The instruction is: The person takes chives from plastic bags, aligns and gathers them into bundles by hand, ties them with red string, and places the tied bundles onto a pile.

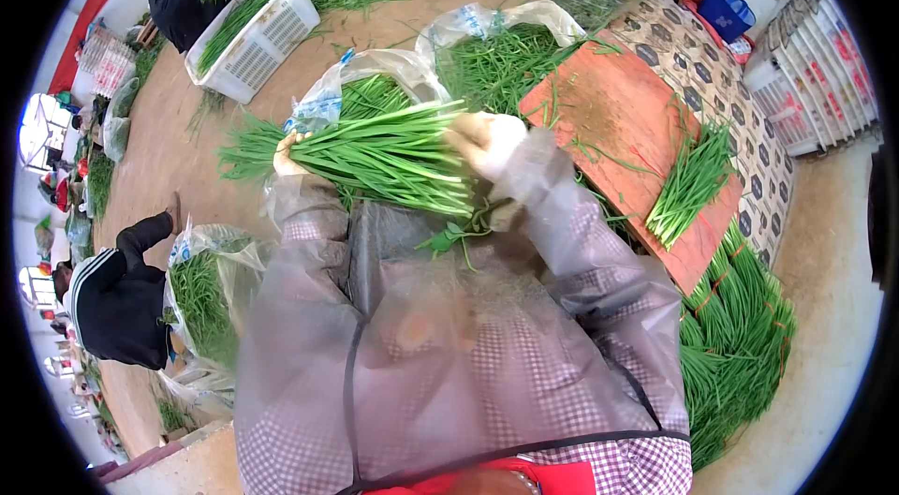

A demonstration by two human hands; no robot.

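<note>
A thick bunch of garlic chives (pixel 384 153) lies crosswise before my chest, with its leafy tips to the left and pale stem ends to the right. My left hand (pixel 288 156) is closed around the leafy part. Beside the stem ends is my right hand (pixel 482 141), its fingers blurred by motion, so I cannot tell whether they grip any stalks. Some loose leaves (pixel 454 237) hang below the bunch, against my apron. Just beyond it stands an open plastic bag of chives (pixel 375 94).
To the right, a reddish board (pixel 599 88) carries a smaller chive bunch (pixel 693 181). Tied chives (pixel 735 345) are piled below it. Another bag of chives (pixel 501 59) stands ahead. Two people work at left, one by a white crate (pixel 267 45). Stacked white crates (pixel 810 73) stand far right.
</note>
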